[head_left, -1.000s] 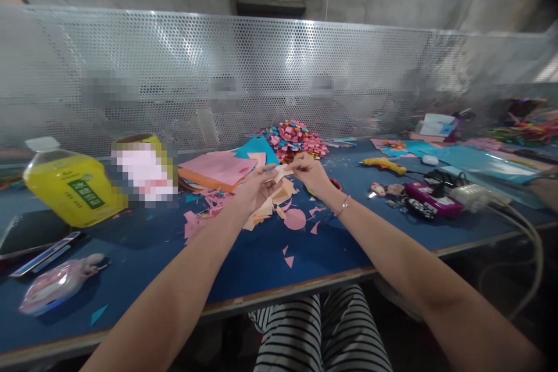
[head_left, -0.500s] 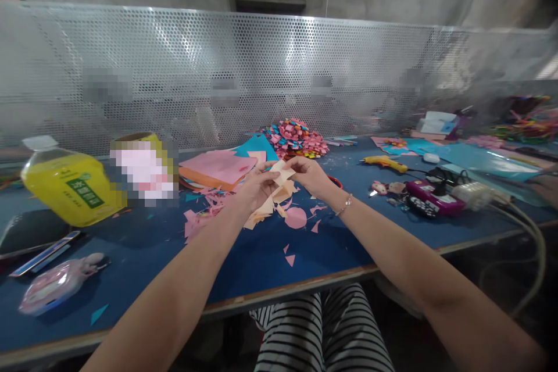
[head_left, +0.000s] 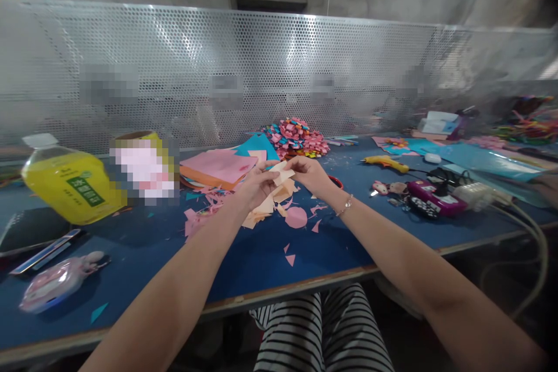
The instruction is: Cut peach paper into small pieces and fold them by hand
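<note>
A small cream paper [head_left: 284, 174] is at the centre, held up over the surface [head_left: 322, 256] between the two hands. The left hand [head_left: 258, 187] has its grip clamped on the paper from 9 o'clock, fingers partly curled; the right hand [head_left: 308, 173] pinches it from 3 o'clock, thumb and finger together on its edge.

From the paper, more cream pieces [head_left: 265, 206] lie just beneath at 7 o'clock, and a pink disc [head_left: 296, 218] near them at 5. Pink scraps [head_left: 203, 218] spread at 8 o'clock; stacked sheets [head_left: 220, 166], pink on top, sit at 9. At 12 o'clock rises a many-coloured heap [head_left: 296, 138], with a perforated screen [head_left: 183, 70] behind it. Farther off, a glue gun [head_left: 384, 163] lies at 3 o'clock, a purple box [head_left: 436, 200] beyond it, and a yellow bottle [head_left: 65, 183] at 9.
</note>
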The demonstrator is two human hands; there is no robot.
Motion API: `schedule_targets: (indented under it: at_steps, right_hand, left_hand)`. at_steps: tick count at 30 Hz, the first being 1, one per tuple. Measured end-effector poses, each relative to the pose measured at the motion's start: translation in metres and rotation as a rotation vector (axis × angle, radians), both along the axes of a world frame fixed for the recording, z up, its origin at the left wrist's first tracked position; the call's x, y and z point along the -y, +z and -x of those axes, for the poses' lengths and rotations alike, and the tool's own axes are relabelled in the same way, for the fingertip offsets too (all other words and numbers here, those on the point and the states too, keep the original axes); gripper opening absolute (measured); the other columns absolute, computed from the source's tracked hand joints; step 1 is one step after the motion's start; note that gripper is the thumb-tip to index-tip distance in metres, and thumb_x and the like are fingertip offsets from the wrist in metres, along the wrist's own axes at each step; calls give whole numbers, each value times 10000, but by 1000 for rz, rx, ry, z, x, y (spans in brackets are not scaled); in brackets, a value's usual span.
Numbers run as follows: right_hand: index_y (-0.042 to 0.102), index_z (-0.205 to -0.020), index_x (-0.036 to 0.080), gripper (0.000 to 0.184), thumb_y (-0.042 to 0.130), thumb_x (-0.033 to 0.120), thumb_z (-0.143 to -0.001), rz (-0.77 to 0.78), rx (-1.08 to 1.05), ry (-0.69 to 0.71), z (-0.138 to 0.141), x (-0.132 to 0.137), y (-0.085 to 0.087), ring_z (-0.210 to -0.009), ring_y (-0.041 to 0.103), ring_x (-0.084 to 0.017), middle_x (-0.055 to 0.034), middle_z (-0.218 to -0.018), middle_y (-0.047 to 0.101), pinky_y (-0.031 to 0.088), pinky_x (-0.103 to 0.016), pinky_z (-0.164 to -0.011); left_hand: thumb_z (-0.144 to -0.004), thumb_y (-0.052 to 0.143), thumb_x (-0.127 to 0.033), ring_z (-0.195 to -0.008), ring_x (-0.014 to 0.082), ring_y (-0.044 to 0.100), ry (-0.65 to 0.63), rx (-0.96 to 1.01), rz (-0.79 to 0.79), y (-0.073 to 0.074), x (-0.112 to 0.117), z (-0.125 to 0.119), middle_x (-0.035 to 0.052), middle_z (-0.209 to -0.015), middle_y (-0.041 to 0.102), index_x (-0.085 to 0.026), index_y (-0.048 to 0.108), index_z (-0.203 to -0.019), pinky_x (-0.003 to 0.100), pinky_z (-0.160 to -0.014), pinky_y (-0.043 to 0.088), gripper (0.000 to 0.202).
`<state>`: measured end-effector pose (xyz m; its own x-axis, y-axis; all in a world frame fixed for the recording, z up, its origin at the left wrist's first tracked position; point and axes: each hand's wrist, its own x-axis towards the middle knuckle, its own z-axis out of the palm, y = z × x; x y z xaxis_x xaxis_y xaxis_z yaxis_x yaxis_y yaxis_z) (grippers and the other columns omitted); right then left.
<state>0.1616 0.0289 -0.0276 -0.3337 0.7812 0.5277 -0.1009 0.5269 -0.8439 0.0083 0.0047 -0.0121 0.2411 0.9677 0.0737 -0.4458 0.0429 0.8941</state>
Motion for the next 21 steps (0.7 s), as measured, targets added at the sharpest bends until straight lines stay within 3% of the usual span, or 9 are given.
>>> schedule_targets:
  at_steps: [8,16,21]
  right_hand:
    - [560,-697,183,145,649,278,-635,-4,-5,-14,0,0,-2,-652,526,-103,8,-698,583,438,-256,-651]
    - [560,-686,176,220,710,304,-590,131,-116,132,0,-3,-6,-601,493,-72,20,-688,560,418,-217,-581]
    - [563,-664,173,203,707,301,-602,118,-156,150,-1,-1,-5,-557,464,-56,30,-648,539,380,-194,-527]
  left_hand:
    - [-572,674,-61,-568,68,563,-35,23,-4,0,3,-1,-23,-665,621,-158,595,-771,191,-545,442,235]
    - [-557,696,-85,-624,86,587,-87,15,-41,-3,1,0,-2,-716,633,-156,602,-793,192,-581,459,264]
    - [-546,716,-124,-624,85,567,-115,-19,-51,-2,3,0,1,-726,609,-154,595,-765,202,-586,455,252]
